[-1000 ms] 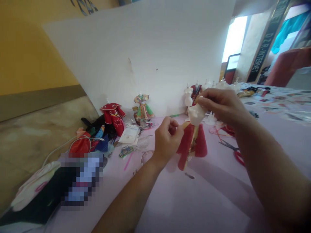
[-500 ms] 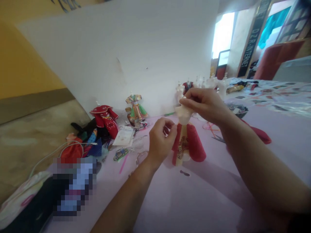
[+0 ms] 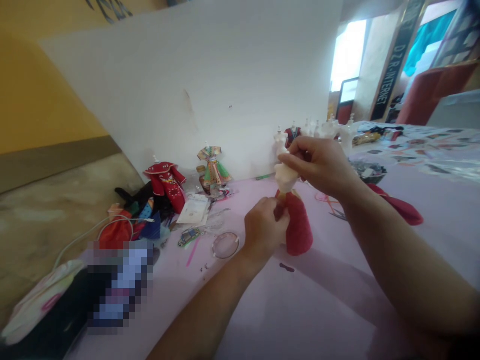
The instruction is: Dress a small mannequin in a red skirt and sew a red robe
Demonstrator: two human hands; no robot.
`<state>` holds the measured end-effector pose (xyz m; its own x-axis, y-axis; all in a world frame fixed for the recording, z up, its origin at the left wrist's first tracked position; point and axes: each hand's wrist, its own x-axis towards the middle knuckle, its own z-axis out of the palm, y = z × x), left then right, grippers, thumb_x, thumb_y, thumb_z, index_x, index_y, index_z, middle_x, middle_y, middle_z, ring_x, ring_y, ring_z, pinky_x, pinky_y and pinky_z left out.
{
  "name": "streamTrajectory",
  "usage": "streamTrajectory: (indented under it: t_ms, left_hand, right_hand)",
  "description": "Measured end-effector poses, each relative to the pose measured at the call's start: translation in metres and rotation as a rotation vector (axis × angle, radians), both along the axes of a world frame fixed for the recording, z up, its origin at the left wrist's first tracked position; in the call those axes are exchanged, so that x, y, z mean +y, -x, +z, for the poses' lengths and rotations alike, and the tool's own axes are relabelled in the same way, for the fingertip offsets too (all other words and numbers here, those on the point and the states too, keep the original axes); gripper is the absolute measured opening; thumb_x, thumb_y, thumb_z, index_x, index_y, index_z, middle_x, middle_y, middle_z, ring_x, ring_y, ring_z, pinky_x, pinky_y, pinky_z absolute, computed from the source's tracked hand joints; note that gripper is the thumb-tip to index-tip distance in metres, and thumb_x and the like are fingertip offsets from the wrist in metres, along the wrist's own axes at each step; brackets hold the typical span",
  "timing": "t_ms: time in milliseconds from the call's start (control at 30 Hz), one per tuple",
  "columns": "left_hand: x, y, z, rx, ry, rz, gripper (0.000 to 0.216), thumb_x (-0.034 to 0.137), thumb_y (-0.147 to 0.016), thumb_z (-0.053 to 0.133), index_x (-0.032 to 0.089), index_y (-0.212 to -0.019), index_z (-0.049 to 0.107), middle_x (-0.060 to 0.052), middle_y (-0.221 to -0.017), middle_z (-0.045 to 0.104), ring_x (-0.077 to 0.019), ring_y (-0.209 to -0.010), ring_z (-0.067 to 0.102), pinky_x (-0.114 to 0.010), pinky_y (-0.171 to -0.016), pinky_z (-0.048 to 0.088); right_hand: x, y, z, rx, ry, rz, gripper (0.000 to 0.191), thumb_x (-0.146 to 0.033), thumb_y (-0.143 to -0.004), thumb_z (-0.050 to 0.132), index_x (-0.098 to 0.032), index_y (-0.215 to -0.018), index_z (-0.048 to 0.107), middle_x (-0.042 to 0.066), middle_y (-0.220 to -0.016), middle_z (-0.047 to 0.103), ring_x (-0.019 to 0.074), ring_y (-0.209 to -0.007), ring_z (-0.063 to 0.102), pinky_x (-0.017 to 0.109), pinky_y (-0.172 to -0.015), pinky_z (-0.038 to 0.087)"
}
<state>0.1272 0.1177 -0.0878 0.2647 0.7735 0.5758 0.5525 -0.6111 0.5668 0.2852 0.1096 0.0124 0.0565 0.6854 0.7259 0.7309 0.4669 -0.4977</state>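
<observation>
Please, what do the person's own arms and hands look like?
The left hand and right hand wear no gloves, and no ring, watch or bracelet can be made out. The left forearm and right forearm are bare where they show clearly, with no sleeve there.

A small white dress form (image 3: 287, 178) was held nearly upright, its smooth bust exposed. At its six o'clock, a plush-looking red skirt (image 3: 300, 227) flared downward, a yellowish strip (image 3: 282, 197) showing at the waist, its nine o'clock side hidden.
</observation>
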Motion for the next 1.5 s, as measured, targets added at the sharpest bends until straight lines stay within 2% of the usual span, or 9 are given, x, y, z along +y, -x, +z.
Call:
streamTrajectory:
  t_ms: [133,333,467,633,933,1167,1333,1433,1500]
  left_hand:
    - [-0.009,-0.001,0.010,-0.089,0.121,-0.037,0.010,0.019,-0.075,0.063,0.020,-0.069,0.055,0.003,-0.065,0.056,-0.0117,-0.060,0.049,-0.027,-0.059,0.037]
    - [-0.018,0.006,0.030,-0.300,0.360,-0.284,0.009,0.022,-0.079,0.062,0.019,-0.071,0.058,0.004,-0.063,0.056,-0.0099,-0.059,0.050,-0.024,-0.057,0.040]
    - [-0.003,0.020,0.036,-0.293,0.184,-0.203,0.025,0.031,-0.086,0.062,0.018,-0.066,0.054,0.005,-0.060,0.052,-0.0094,-0.059,0.048,-0.024,-0.057,0.038]
    - [0.013,0.030,0.034,-0.229,0.140,-0.195,0.014,0.025,-0.086,0.060,0.019,-0.074,0.056,0.005,-0.068,0.056,-0.0093,-0.063,0.050,-0.024,-0.060,0.039]
    - [0.017,0.026,0.031,-0.257,0.194,-0.295,0.031,0.040,-0.088,0.067,0.023,-0.112,0.060,-0.006,-0.118,0.067,-0.0182,-0.101,0.063,-0.030,-0.081,0.051]
    - [0.023,0.020,0.023,-0.232,0.241,-0.385,0.016,0.029,-0.093,0.059,0.021,-0.106,0.063,-0.005,-0.110,0.072,-0.0185,-0.103,0.066,-0.033,-0.092,0.049]
    - [0.029,0.021,0.019,-0.249,0.251,-0.396,0.018,0.033,-0.093,0.060,0.020,-0.104,0.065,-0.005,-0.108,0.072,-0.0182,-0.100,0.066,-0.032,-0.090,0.050]
    - [0.033,0.023,0.018,-0.256,0.257,-0.445,0.020,0.036,-0.094,0.058,0.020,-0.103,0.065,-0.005,-0.106,0.072,-0.0184,-0.101,0.065,-0.031,-0.087,0.050]
    - [0.036,0.024,0.016,-0.256,0.253,-0.475,0.020,0.034,-0.094,0.057,0.019,-0.106,0.064,-0.006,-0.110,0.071,-0.0185,-0.103,0.065,-0.030,-0.087,0.050]
  right_hand:
    - [0.001,-0.001,-0.001,-0.009,0.004,-0.011,0.026,-0.032,-0.086,0.066,-0.023,-0.065,0.055,-0.002,-0.054,0.050,0.0148,-0.056,0.045,0.031,-0.056,0.032]
    - [0.003,-0.003,-0.002,-0.009,0.010,0.000,0.024,-0.035,-0.086,0.066,-0.022,-0.067,0.058,-0.002,-0.054,0.050,0.0146,-0.056,0.044,0.031,-0.055,0.031]
    - [0.005,-0.006,-0.003,-0.008,0.009,0.046,0.023,-0.035,-0.086,0.066,-0.022,-0.068,0.059,-0.001,-0.058,0.051,0.0140,-0.057,0.044,0.030,-0.054,0.032]
    - [0.009,-0.011,-0.005,0.037,0.058,0.150,0.022,-0.035,-0.086,0.066,-0.021,-0.070,0.062,-0.002,-0.061,0.051,0.0126,-0.057,0.043,0.030,-0.053,0.031]
    - [0.008,-0.005,-0.005,0.068,0.073,0.210,0.022,-0.035,-0.087,0.067,-0.019,-0.073,0.067,-0.001,-0.063,0.055,0.0120,-0.059,0.045,0.028,-0.053,0.032]
    - [0.007,-0.002,-0.005,0.094,0.122,0.297,0.024,-0.043,-0.090,0.064,-0.021,-0.081,0.069,0.001,-0.076,0.064,0.0142,-0.065,0.055,0.028,-0.059,0.042]
    - [-0.020,-0.009,0.003,0.182,0.091,0.222,0.022,-0.042,-0.092,0.063,-0.021,-0.090,0.069,0.003,-0.081,0.066,0.0147,-0.069,0.058,0.028,-0.062,0.044]
    - [-0.049,-0.012,-0.013,0.302,0.158,0.249,0.022,-0.041,-0.092,0.063,-0.021,-0.085,0.068,0.001,-0.077,0.065,0.0133,-0.067,0.057,0.027,-0.061,0.044]
    - [-0.066,-0.012,-0.041,0.381,0.315,0.338,0.024,-0.043,-0.091,0.066,-0.020,-0.083,0.066,0.000,-0.074,0.064,0.0124,-0.065,0.056,0.026,-0.061,0.044]
